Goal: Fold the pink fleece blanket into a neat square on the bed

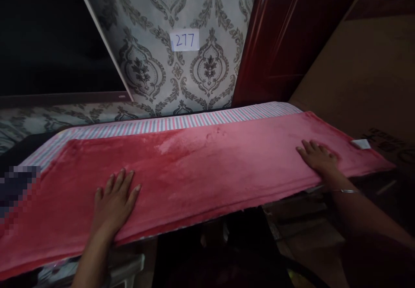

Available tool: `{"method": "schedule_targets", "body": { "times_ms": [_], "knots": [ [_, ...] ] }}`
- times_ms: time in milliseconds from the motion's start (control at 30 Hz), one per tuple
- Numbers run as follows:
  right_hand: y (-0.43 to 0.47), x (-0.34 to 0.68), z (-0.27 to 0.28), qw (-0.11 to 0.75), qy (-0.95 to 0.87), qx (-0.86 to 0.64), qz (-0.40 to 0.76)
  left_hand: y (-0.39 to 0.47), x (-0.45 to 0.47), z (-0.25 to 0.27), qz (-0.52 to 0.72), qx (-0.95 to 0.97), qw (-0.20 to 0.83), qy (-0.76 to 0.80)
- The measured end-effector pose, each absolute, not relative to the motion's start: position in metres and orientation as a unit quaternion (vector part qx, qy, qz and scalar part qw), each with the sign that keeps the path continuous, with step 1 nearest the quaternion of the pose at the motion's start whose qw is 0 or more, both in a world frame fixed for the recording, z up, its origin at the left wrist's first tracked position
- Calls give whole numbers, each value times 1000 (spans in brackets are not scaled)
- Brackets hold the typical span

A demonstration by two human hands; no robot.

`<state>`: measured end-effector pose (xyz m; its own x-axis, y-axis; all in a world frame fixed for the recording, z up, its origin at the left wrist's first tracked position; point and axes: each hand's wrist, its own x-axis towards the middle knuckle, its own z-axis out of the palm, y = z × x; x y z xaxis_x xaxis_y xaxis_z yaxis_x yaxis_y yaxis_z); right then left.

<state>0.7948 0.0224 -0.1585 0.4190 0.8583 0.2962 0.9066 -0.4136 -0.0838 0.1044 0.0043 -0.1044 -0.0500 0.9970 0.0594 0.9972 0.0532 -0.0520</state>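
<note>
A long red plush cloth [207, 167] lies spread flat across a raised surface in front of me, its pile lighter toward the right. My left hand [115, 199] rests palm down on its left part, fingers spread. On the right part my right hand [316, 156] also lies flat with the fingers apart, and a thin bracelet circles that wrist. Behind the plush cloth shows a striped pink, grey and white fabric [201, 118], partly covered by it. A small white tag [361, 143] sticks out at the plush cloth's right edge.
A dark screen [58, 37] stands at the back left against patterned wallpaper [145, 63]. A paper marked 277 [184, 40] is stuck there. To the right are a dark red door panel [275, 41] and a large cardboard box [372, 72]. A pale stool [129, 266] is below.
</note>
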Motion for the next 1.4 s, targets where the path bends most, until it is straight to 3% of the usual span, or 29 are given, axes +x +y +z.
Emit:
{"method": "schedule_targets", "body": {
  "times_ms": [233,367,467,600,733,867,1133,1400],
  "knots": [
    [19,777,-135,116,-477,-871,23,1,110,-99,14,-679,31,-734],
    [31,750,-123,139,-486,-863,-17,0,111,-101,13,-679,35,-733],
    [51,701,-119,198,-593,-777,-78,-1,111,-103,-3,-680,36,-732],
    [74,603,-116,223,-765,-601,-60,-2,110,-104,-14,-680,34,-732],
    [83,500,-108,171,-878,-446,-7,-4,110,-103,-18,-681,30,-732],
    [85,433,-110,92,-916,-389,25,-6,111,-103,-26,-682,29,-731],
    [90,421,-141,116,-919,-378,10,-7,106,-105,-38,-681,11,-732],
    [94,423,-154,149,-921,-360,-6,12,164,-94,-94,-883,-109,-447]
  ]
}}
